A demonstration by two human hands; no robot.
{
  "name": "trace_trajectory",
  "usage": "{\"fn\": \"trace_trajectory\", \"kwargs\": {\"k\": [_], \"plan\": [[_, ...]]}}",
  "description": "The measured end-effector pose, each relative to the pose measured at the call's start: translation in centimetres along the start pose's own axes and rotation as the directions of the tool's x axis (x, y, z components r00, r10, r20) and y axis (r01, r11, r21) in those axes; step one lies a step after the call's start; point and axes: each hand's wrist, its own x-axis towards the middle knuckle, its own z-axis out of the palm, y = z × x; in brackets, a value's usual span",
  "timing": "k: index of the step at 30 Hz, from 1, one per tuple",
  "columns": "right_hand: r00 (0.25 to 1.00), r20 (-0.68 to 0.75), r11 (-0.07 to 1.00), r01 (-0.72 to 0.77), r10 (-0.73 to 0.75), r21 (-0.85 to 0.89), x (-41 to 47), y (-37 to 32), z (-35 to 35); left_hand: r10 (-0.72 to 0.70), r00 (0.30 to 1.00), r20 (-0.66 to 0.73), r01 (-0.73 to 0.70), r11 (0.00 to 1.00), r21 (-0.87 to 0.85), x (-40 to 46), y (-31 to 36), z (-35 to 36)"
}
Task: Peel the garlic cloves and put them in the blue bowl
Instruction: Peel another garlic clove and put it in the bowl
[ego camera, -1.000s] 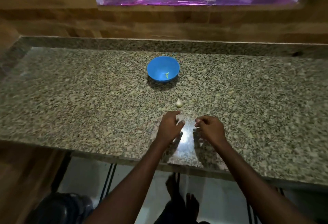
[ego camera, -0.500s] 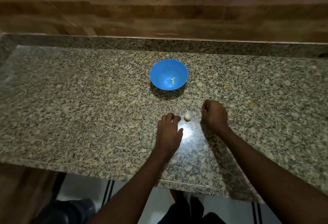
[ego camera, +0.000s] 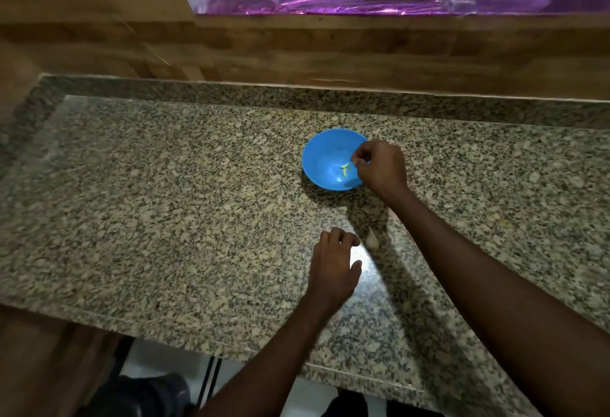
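Right hand (ego camera: 379, 169) hovers over the round blue plastic bowl (ego camera: 321, 161), fingers (ego camera: 359, 161) pinched, contents unclear, seemingly to drop something; an unpeeled pale garlic clove (ego camera: 372, 239) waits on the speckled granite tabletop (ego camera: 165, 202) just beside the flat, empty left hand (ego camera: 335, 263).

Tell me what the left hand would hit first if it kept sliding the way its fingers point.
Probably nothing nearby. The left hand lies on the granite counter, fingers aimed away from the person; the garlic clove sits just right of that line. The blue bowl is the first thing ahead, though depth is uncertain.
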Motion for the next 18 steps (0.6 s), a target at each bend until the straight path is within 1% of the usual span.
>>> {"fn": "trace_trajectory", "kwargs": {"k": [1, 3, 5, 7, 8, 10, 11, 13, 14, 15, 17, 18], "plan": [[1.000, 0.005, 1.000, -0.007, 0.007, 0.005, 0.1, 0.2, -0.1, -0.007, 1.000, -0.009, 0.006, 0.999, -0.041, 0.1, -0.1, 0.0], [0.999, -0.030, 0.998, -0.029, 0.031, 0.051, -0.7, 0.8, -0.8, -0.058, 0.998, -0.015, 0.055, 0.987, -0.151, 0.3, -0.1, 0.0], [0.997, -0.055, 0.995, -0.052, 0.057, 0.080, -2.4, 2.0, -1.8, -0.128, 0.992, -0.005, 0.121, 0.952, -0.283, 0.5, 0.2, -0.1], [0.995, -0.035, 0.993, -0.093, 0.096, 0.080, -4.7, 4.3, -2.6, -0.155, 0.988, 0.014, 0.148, 0.909, -0.390, 1.0, 1.3, -0.3], [0.991, -0.001, 0.988, -0.131, 0.131, 0.086, -6.0, 5.6, -2.7, -0.166, 0.985, 0.039, 0.166, 0.890, -0.424, 1.4, 2.1, -0.5], [0.972, 0.091, 0.971, -0.223, 0.215, 0.088, -8.4, 8.0, -2.5, -0.202, 0.974, 0.100, 0.225, 0.874, -0.431, 2.3, 3.5, -0.4], [0.954, 0.150, 0.956, -0.277, 0.260, 0.100, -9.6, 8.8, -2.2, -0.221, 0.969, 0.109, 0.246, 0.873, -0.421, 2.6, 4.1, -0.3], [0.890, 0.283, 0.884, -0.420, 0.357, 0.206, -11.3, 9.8, -1.7, -0.252, 0.963, 0.091, 0.266, 0.858, -0.439, 2.9, 4.9, 0.0], [0.858, 0.342, 0.840, -0.479, 0.384, 0.256, -11.9, 10.1, -1.7, -0.272, 0.958, 0.090, 0.280, 0.828, -0.486, 2.9, 5.1, 0.3], [0.838, 0.377, 0.808, -0.512, 0.395, 0.292, -12.2, 10.2, -1.8, -0.295, 0.950, 0.103, 0.301, 0.775, -0.556, 2.8, 5.3, 0.4], [0.825, 0.393, 0.748, -0.547, 0.406, 0.376, -12.8, 10.2, -2.2, -0.348, 0.921, 0.177, 0.366, 0.613, -0.700, 2.5, 5.6, 0.4], [0.819, 0.397, 0.684, -0.569, 0.415, 0.457, -13.0, 10.1, -2.5, -0.363, 0.905, 0.222, 0.394, 0.519, -0.759, 2.5, 5.9, 0.2]]}}
